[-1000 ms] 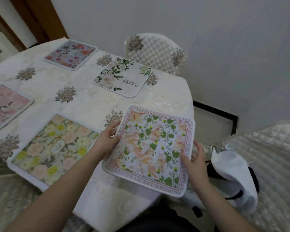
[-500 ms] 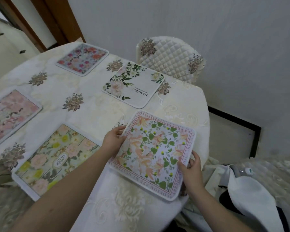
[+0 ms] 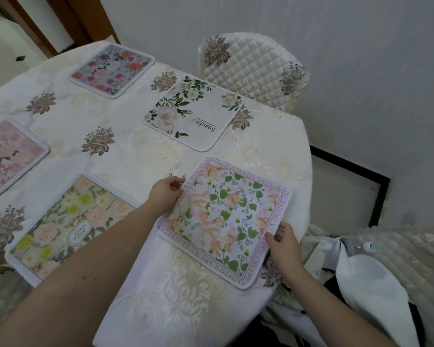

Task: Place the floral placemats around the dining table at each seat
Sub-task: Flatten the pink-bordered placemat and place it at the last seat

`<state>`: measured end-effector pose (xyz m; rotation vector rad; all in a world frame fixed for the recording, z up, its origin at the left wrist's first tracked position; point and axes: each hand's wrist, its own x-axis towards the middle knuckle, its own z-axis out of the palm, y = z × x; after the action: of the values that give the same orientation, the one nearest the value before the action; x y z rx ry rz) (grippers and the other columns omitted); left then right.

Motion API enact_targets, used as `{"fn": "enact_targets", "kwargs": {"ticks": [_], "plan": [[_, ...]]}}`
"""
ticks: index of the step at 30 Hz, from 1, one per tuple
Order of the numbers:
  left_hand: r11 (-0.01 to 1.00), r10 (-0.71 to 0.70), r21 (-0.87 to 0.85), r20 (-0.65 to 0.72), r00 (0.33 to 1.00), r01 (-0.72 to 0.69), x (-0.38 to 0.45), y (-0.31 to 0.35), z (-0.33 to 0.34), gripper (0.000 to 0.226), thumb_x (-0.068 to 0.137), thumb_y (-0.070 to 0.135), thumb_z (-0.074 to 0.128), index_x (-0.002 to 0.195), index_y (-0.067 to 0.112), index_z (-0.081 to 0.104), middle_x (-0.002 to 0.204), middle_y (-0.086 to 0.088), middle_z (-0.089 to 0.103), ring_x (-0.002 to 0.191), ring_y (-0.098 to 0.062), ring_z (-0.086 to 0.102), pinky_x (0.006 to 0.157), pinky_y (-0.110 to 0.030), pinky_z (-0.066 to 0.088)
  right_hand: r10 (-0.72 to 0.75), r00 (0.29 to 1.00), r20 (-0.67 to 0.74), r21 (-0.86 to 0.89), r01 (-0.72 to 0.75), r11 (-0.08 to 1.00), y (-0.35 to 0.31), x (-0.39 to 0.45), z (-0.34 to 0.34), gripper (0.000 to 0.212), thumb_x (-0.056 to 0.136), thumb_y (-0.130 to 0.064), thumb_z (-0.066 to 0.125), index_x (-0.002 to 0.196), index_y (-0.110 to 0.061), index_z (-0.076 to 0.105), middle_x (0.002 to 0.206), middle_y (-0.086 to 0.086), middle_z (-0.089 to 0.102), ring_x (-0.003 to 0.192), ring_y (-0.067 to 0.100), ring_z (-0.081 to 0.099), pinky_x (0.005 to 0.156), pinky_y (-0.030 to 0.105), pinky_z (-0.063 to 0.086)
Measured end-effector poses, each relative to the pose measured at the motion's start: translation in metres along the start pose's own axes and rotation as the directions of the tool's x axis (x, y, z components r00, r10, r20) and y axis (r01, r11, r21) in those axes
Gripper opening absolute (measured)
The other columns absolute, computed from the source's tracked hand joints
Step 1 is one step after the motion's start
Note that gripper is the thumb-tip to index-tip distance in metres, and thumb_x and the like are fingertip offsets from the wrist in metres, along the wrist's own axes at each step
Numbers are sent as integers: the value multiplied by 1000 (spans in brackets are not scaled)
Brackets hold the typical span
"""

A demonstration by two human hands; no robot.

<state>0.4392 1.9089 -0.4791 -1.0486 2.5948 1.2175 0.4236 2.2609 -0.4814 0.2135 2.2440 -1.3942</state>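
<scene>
Bordered placemat lying flat at table edge, lower centre – left hand pinching upper-left side, right hand gripping lower-right edge, mat spanning diagonally between, both equally near.

Placemat: peach flowers, green leaves; tablecloth cream.
</scene>
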Motion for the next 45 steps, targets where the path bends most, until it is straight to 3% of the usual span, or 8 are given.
{"fn": "enact_targets", "kwargs": {"ticks": [2, 8, 13, 17, 21, 32, 37, 45], "plan": [[1000, -10, -13, -1, 1000, 10, -1, -2, 0, 30, 90, 9, 72, 118, 18, 70, 101, 2, 65, 84, -11, 59, 87, -28, 49, -15, 1000, 4, -102, 16, 995, 1, 4, -3, 24, 94, -24, 64, 115, -21, 53, 100, -6, 69, 85, 2, 63, 67, 24, 48], [1000, -7, -4, -12, 1000, 7, -4, -3, -1, 28, 89, 6, 73, 116, 13, 71, 98, -1, 65, 88, -16, 59, 87, -25, 47, -20, 999, 48, -248, 31, 968, 3, 8, -8, 17, 92, -28, 66, 99, -18, 55, 85, 1, 68, 80, 19, 66, 71, 36, 52], [999, 3, 32, -13, 1000, -2, -5, -6, -5, 28, 90, 6, 71, 117, 14, 71, 99, -1, 65, 86, -17, 58, 86, -28, 49, -10, 994, 113, -229, 35, 973, 0, 7, -8, 16, 92, -27, 69, 98, -20, 56, 85, 2, 71, 69, 15, 70, 55, 22, 48], [997, 11, 75, -32, 999, -9, -6, -12, -7, 30, 91, 8, 70, 119, 16, 71, 101, -2, 67, 85, -16, 58, 84, -29, 50, -10, 988, 156, -235, 47, 971, 0, 5, -5, 16, 92, -28, 69, 99, -21, 56, 84, -1, 73, 61, 12, 71, 60, 28, 54], [996, 12, 93, -54, 998, -7, -10, -18, -6, 31, 91, 10, 69, 121, 17, 70, 108, -5, 71, 91, -18, 60, 91, -32, 51, -54, 986, 159, -409, 116, 905, -4, 4, -5, 18, 92, -34, 67, 98, -22, 54, 84, -5, 69, 73, 11, 66, 56, 23, 42], [993, 34, 113, -69, 997, -26, -19, -18, -3, 35, 93, 7, 65, 126, 16, 69, 121, -5, 71, 93, -14, 58, 92, -26, 46, 24, 974, 226, -471, 88, 878, 3, 3, -7, 28, 94, -34, 64, 73, -18, 59, 61, -2, 72, 53, 11, 68, 72, 37, 59], [991, 67, 121, -72, 995, -58, -28, -18, 2, 38, 93, 7, 61, 129, 17, 67, 120, -8, 70, 99, -24, 64, 91, -31, 49, -29, 980, 196, -733, 166, 660, -2, 0, -9, 41, 94, -56, 54, 67, -25, 53, 65, -8, 60, 60, 10, 56, 50, 27, 40], [989, 77, 129, -41, 996, -71, -38, -20, 5, 49, 91, 7, 60, 140, 14, 57, 129, -16, 57, 105, -34, 61, 91, -39, 51, -126, 983, 135, -740, 185, 647, 4, -15, -1, 32, 96, -48, 54, 76, -24, 49, 71, -8, 59, 64, 11, 55, 48, 26, 34]]}}
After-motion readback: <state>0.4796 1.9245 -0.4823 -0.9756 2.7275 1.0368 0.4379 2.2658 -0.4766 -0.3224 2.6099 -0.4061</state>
